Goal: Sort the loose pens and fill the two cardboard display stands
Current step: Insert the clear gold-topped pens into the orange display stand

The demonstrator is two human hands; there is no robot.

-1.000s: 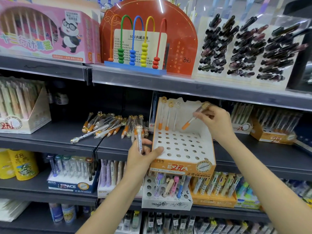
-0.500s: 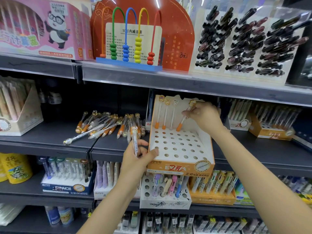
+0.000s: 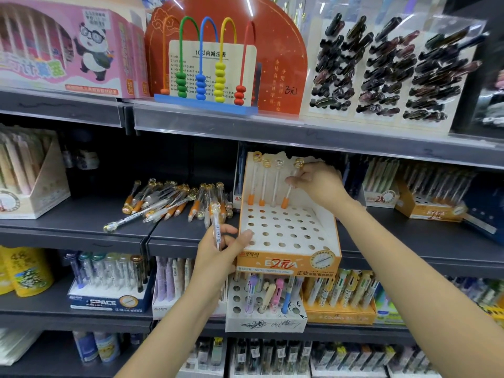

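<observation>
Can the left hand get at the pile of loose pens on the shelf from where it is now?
Probably yes: the pile of loose pens lies uncovered just beyond the left hand, but that hand already holds a pen against the display stand.

On the top shelf you see a pink panda box (image 3: 68, 50) at the left, a bead abacus (image 3: 207, 66) standing before a red arched card (image 3: 281, 58), and a clear panel of dark clips (image 3: 387, 75) at the right. Below, you find a blue pen stand (image 3: 109, 298) lower left, a white holed stand (image 3: 267, 320) holding multicolour pens, and yellow packets (image 3: 24, 271) at the far left.
</observation>
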